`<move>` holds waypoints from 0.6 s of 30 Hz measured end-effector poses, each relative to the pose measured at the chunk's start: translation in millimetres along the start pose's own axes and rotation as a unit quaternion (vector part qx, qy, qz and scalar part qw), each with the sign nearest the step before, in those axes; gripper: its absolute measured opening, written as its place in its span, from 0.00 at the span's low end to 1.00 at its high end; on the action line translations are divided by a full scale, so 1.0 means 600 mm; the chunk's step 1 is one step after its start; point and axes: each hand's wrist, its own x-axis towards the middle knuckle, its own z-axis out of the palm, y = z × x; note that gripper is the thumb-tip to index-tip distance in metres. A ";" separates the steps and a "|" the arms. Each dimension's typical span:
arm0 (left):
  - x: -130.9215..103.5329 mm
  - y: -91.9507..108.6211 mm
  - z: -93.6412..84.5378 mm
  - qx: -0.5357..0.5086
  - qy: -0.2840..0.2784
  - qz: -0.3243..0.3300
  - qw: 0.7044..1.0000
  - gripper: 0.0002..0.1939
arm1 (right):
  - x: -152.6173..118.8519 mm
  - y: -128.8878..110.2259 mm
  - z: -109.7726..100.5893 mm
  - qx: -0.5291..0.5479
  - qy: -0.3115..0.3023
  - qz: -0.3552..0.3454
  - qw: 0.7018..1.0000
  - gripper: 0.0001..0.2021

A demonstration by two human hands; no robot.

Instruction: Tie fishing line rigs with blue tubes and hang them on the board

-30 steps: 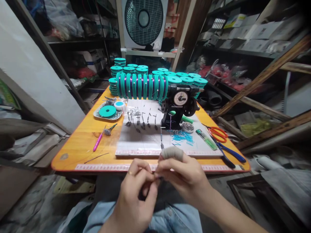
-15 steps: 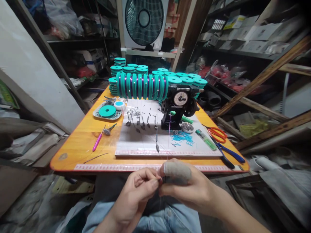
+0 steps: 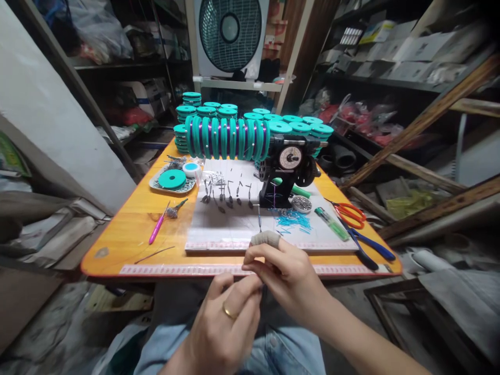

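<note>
My left hand [image 3: 228,320], with a gold ring on one finger, is closed in front of the table's near edge. My right hand [image 3: 287,265] pinches just above and right of it, a grey wrap around its index finger. Their fingertips almost meet; whatever they grip is too thin or hidden to make out. Beyond them a black winding device [image 3: 289,166] carries a row of teal foam spools [image 3: 226,138] wound with purple line. A short stretch of purple line [image 3: 274,194] hangs below the device. Dark lead-like weights [image 3: 230,200] dangle under the spools; a slim rig piece [image 3: 260,219] hangs near my right hand.
On the orange table [image 3: 117,224] lie a white board [image 3: 211,229], a tray [image 3: 156,185] with a teal disc, a magenta tool [image 3: 157,229], blue bits [image 3: 292,221], orange-handled scissors [image 3: 350,212] and blue-handled pliers [image 3: 371,247]. Teal spools stand stacked behind; a fan [image 3: 230,31] is farther back.
My right hand has risen and turned over towards the board. My left hand has rolled so its back and ring show. The slim hanging rig piece has shifted right and up.
</note>
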 end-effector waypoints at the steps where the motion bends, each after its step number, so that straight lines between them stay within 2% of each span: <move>1: 0.000 0.000 0.001 -0.035 -0.006 -0.027 0.999 0.11 | -0.003 0.002 -0.001 -0.006 0.008 -0.006 1.000 0.06; 2: -0.001 0.001 0.002 -0.090 -0.009 -0.088 0.992 0.10 | -0.008 0.004 -0.003 -0.012 0.022 -0.015 1.000 0.06; 3: -0.002 0.002 0.002 -0.162 -0.012 -0.176 0.971 0.08 | -0.013 0.006 -0.006 -0.014 0.034 -0.029 0.999 0.06; 4: -0.003 0.004 0.002 -0.245 -0.011 -0.276 0.930 0.07 | -0.018 0.008 -0.010 -0.013 0.036 -0.053 0.998 0.07; 5: -0.004 0.006 0.002 -0.333 -0.004 -0.369 0.868 0.07 | -0.024 0.009 -0.015 -0.011 0.024 -0.086 0.996 0.09; 6: -0.005 0.008 0.001 -0.417 0.007 -0.447 0.791 0.09 | -0.029 0.010 -0.021 -0.005 -0.009 -0.115 0.993 0.11; 8: -0.005 0.013 0.000 -0.549 0.029 -0.543 0.634 0.14 | -0.036 0.010 -0.030 0.007 -0.098 -0.139 0.985 0.12; 9: -0.003 0.015 -0.001 -0.592 0.036 -0.568 0.571 0.15 | -0.039 0.010 -0.034 0.011 -0.134 -0.122 0.983 0.10; 10: -0.002 0.016 -0.001 -0.619 0.040 -0.584 0.524 0.15 | -0.041 0.009 -0.036 0.019 -0.154 -0.085 0.984 0.07; 11: 0.000 0.017 -0.001 -0.636 0.039 -0.593 0.492 0.15 | -0.042 0.008 -0.037 0.032 -0.160 -0.038 0.986 0.05; 13: 0.002 0.018 0.000 -0.653 0.038 -0.594 0.468 0.15 | -0.043 0.006 -0.037 0.067 -0.144 0.040 0.987 0.02; 15: 0.002 0.016 0.001 -0.661 0.033 -0.578 0.478 0.15 | -0.044 0.004 -0.036 0.095 -0.127 0.076 0.985 0.04; 16: 0.002 0.014 0.001 -0.657 0.026 -0.560 0.504 0.15 | -0.045 0.002 -0.035 0.098 -0.120 0.070 0.985 0.05; 17: 0.001 0.012 0.001 -0.637 0.018 -0.537 0.552 0.14 | -0.046 0.001 -0.035 0.096 -0.111 0.054 0.988 0.06; 18: 0.001 0.010 0.000 -0.600 0.008 -0.507 0.619 0.14 | -0.047 0.000 -0.034 0.093 -0.099 0.033 0.990 0.06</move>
